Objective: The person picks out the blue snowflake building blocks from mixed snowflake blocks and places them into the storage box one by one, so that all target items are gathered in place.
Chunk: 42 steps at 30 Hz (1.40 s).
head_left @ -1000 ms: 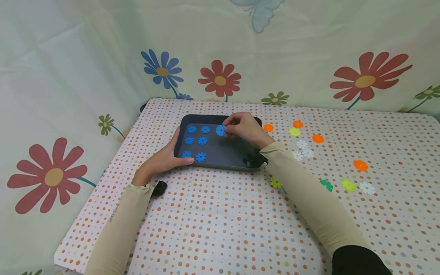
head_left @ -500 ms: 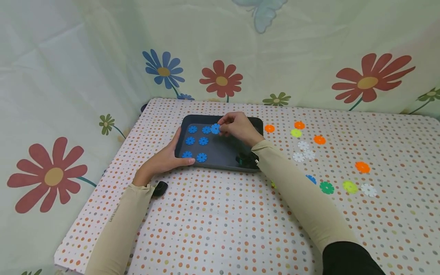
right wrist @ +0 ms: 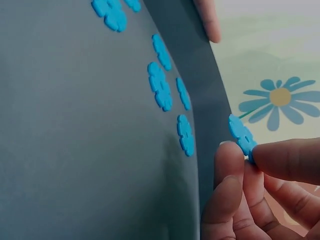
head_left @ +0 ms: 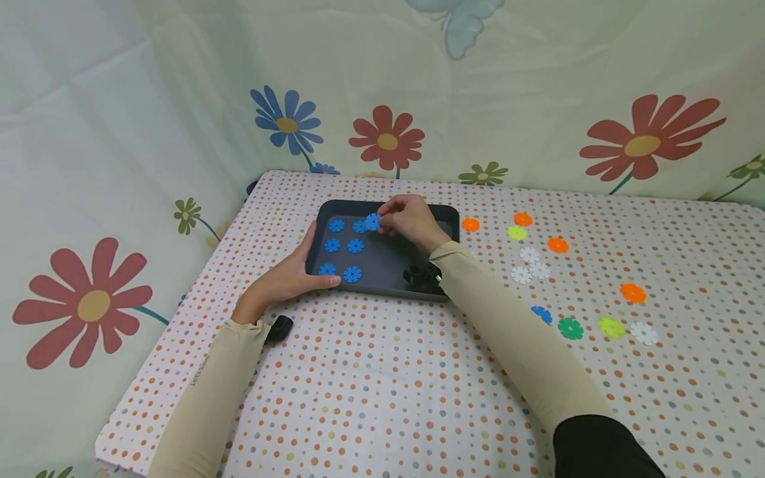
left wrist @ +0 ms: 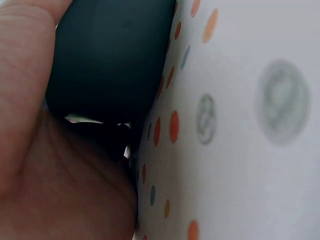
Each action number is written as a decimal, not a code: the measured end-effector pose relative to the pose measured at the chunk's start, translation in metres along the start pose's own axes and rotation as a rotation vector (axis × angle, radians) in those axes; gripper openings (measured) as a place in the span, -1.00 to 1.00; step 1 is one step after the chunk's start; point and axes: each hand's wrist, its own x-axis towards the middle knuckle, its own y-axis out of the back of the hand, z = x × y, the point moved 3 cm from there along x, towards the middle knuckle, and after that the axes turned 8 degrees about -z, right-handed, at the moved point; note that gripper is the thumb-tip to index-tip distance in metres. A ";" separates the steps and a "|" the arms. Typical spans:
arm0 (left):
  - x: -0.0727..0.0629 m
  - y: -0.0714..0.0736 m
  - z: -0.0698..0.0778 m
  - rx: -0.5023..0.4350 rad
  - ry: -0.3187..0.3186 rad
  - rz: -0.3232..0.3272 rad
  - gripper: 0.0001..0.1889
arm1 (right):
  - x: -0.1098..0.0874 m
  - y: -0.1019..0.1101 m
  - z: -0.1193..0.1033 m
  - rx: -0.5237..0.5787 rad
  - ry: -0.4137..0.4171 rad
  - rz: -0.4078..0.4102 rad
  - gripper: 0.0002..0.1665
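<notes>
In the head view a dark grey baking tray point(head_left: 394, 265) lies on the table, with several blue snowflake building discs point(head_left: 355, 245) inside its left part. At its near left corner my left hand point(head_left: 287, 275) grips the tray, thumb over the front rim and fingers along the left side. My right hand point(head_left: 412, 219) pinches one more blue snowflake disc point(right wrist: 242, 136) between thumb and fingertips. That disc is held above the tray's far side, overlapping a lying disc in the head view. The right wrist view shows it tilted, clear of the tray floor.
On the dotted tablecloth point(head_left: 358, 378), right of the tray, lie loose discs: orange point(head_left: 558, 245), yellow-green point(head_left: 611, 327), white point(head_left: 528, 255), green point(head_left: 570, 328) and blue point(head_left: 542, 315). A flower-print curtain point(head_left: 508, 99) hangs behind the table.
My right hand has moved a little left along the tray's far side with the pinched disc, close to the far row. My left hand keeps its hold on the tray.
</notes>
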 end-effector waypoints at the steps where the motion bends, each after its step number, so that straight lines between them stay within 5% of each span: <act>1: 0.000 0.000 0.000 0.000 0.000 0.001 0.40 | 0.000 0.000 0.000 -0.003 -0.001 0.004 -0.83; 42: 0.002 0.000 0.002 0.011 -0.005 0.001 0.43 | 0.008 0.004 0.008 -0.286 -0.112 0.158 -0.91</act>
